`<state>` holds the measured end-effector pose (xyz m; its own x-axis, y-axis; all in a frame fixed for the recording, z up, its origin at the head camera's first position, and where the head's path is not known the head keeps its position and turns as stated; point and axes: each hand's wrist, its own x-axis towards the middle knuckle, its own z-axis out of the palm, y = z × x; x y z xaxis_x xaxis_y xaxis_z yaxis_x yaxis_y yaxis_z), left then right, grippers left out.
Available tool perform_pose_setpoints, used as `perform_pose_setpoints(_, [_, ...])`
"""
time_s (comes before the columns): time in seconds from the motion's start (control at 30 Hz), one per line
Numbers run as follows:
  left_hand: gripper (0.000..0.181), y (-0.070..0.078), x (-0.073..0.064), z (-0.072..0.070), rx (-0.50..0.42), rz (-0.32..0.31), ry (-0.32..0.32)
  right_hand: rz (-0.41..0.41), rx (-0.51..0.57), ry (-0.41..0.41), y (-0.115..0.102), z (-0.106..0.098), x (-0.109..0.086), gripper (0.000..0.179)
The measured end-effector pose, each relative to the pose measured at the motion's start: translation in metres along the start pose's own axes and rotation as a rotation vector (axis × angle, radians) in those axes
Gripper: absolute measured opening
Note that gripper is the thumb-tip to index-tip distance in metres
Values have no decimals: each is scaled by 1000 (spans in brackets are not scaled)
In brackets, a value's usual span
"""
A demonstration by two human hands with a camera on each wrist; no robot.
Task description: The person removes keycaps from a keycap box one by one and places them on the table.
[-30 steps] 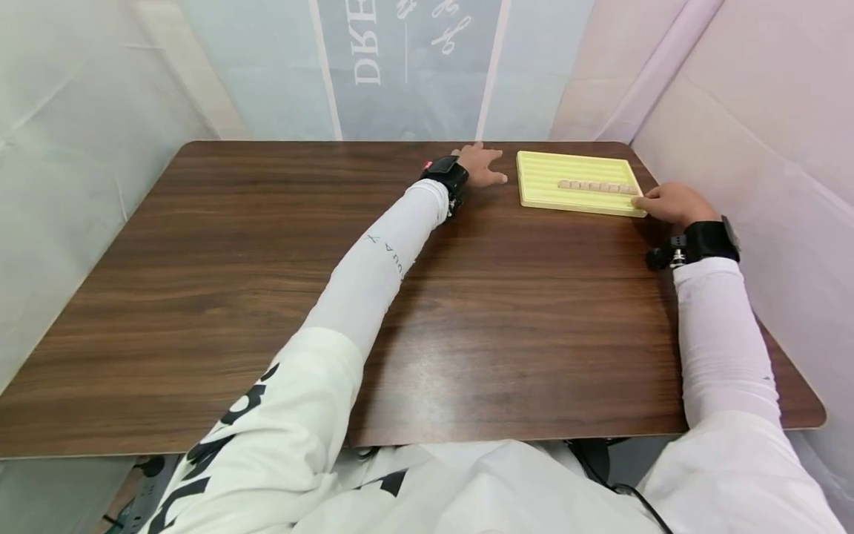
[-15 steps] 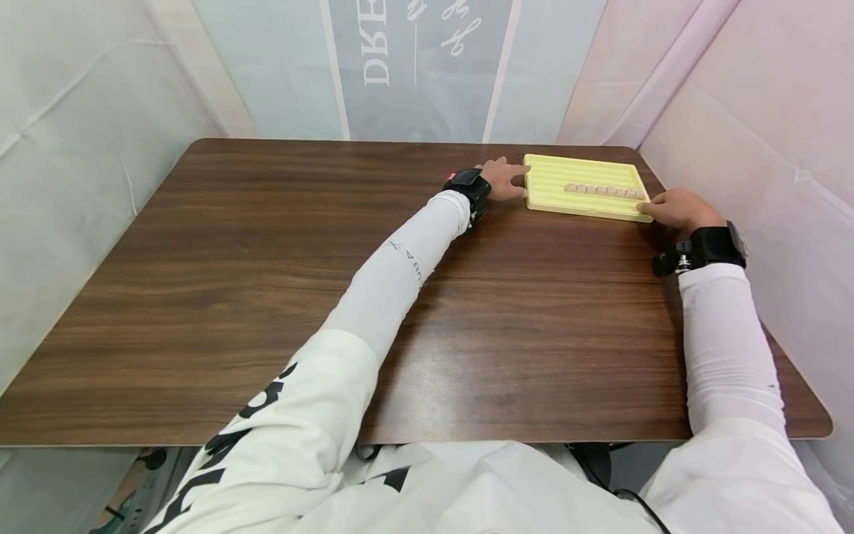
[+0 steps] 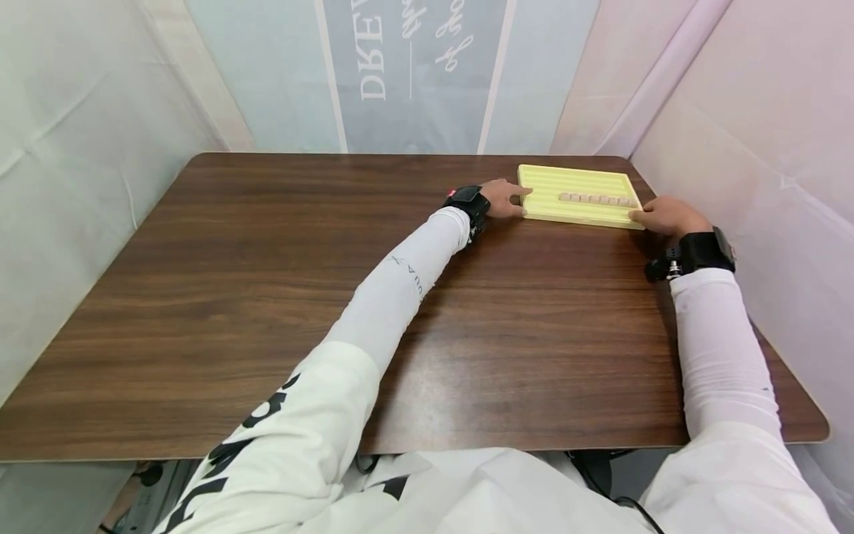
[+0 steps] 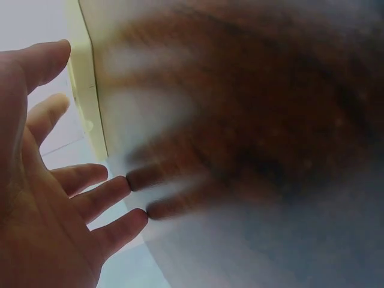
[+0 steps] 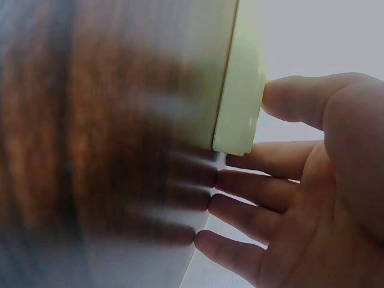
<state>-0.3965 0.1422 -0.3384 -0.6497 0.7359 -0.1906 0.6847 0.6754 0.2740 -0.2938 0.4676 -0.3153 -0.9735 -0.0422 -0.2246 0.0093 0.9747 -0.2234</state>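
A shallow yellow tray (image 3: 580, 180) with lengthwise ridges lies at the far right of the table. Several small pale cubes (image 3: 597, 199) form a row in one of its grooves. At the tray's left end is my left hand (image 3: 502, 199), its fingers spread; the index finger reaches over the rim and the thumb is by the near corner. My right hand (image 3: 670, 215) holds the near right corner, thumb on the rim. In the right wrist view, its other fingertips (image 5: 207, 237) touch the table beside and below the tray's edge (image 5: 240, 90).
The brown wood-grain table (image 3: 267, 297) has pale curtains (image 3: 787, 148) close along its right side and behind it. The tray sits near the back right corner. A black cable (image 3: 634, 504) hangs by the front edge.
My left hand has moved right from beside the tray until it touches the left end. The right hand stays at the near right corner. The head view has shifted slightly.
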Motion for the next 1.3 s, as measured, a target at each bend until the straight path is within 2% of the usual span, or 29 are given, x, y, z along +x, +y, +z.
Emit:
perform_pose_setpoints(0.13, [59,3,0,3,15,-4,4,8,-11,3,-1,-1,0,45])
perform_pose_setpoints(0.43, [57,5,0,2,11,-60,-1,-7,-39,27,-6,-3,4,41])
perform_pose_setpoints(0.7, [56,8,-3,3,-32,-57,18,-35,-40,50,-9,-1,4,38])
perform_pose_setpoints(0.83, [55,6,-3,3,-60,-59,35,-30,-34,34,-11,-2,5,41])
perform_pose_setpoints(1.07, [40,4,-9,1,-121,-63,86,-44,-44,5,-23,-4,4,42])
perform_pose_setpoints(1.3, [32,9,-17,-3,-85,-118,113,-84,-60,14,-33,-1,4,40])
